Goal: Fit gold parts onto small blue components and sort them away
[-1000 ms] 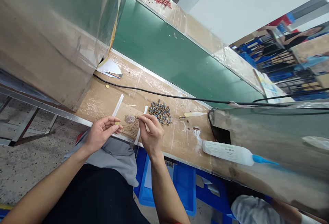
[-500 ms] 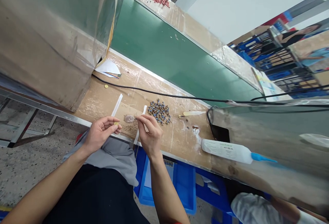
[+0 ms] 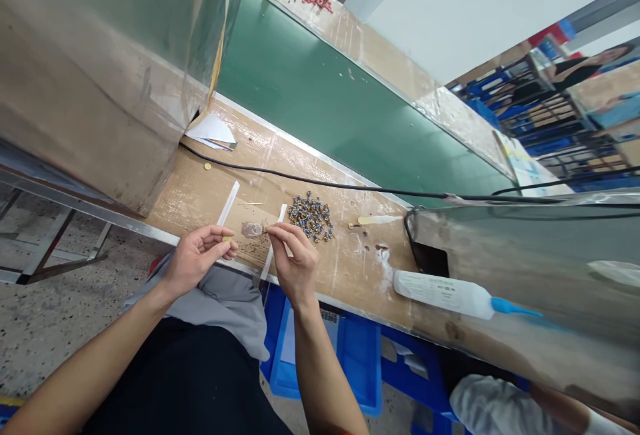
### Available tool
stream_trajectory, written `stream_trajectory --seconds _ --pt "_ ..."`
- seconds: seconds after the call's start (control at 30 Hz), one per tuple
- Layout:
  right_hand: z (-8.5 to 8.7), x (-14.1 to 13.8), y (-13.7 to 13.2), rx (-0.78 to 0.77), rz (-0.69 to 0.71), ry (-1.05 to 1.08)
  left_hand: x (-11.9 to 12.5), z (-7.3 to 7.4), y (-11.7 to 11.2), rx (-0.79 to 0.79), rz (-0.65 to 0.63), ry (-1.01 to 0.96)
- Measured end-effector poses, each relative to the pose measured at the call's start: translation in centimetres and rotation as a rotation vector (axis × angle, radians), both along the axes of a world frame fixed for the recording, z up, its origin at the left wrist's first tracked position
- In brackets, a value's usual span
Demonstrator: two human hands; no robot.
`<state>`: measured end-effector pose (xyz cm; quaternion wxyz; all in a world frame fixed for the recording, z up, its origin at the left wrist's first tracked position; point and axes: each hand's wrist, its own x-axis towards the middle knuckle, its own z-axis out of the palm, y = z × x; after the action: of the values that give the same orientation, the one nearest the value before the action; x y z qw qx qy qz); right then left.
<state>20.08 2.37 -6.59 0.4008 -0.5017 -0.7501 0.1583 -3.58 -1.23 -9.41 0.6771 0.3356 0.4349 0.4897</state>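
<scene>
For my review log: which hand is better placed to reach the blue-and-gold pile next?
Probably the right hand: it is beside the pile, while the left hand is farther off, pinching a small yellow piece.

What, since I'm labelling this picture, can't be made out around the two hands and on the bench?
All in the head view:
Yellow piece: full shape, partly covered by the left hand.
Small item: too small to identify, one end hidden by the right hand.
Metal parts: exact count, since they overlap.
Bottle: label print, too small.
Person, lower right: cut off by the frame edge.
</scene>
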Motion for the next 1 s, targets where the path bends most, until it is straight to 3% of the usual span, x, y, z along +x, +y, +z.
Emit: stream_trajectory --seconds 1.0 --pt "0.43 -0.22 -0.44 0.003 0.062 -0.101 -0.07 -0.28 -0.13 0.001 -0.001 0.009"
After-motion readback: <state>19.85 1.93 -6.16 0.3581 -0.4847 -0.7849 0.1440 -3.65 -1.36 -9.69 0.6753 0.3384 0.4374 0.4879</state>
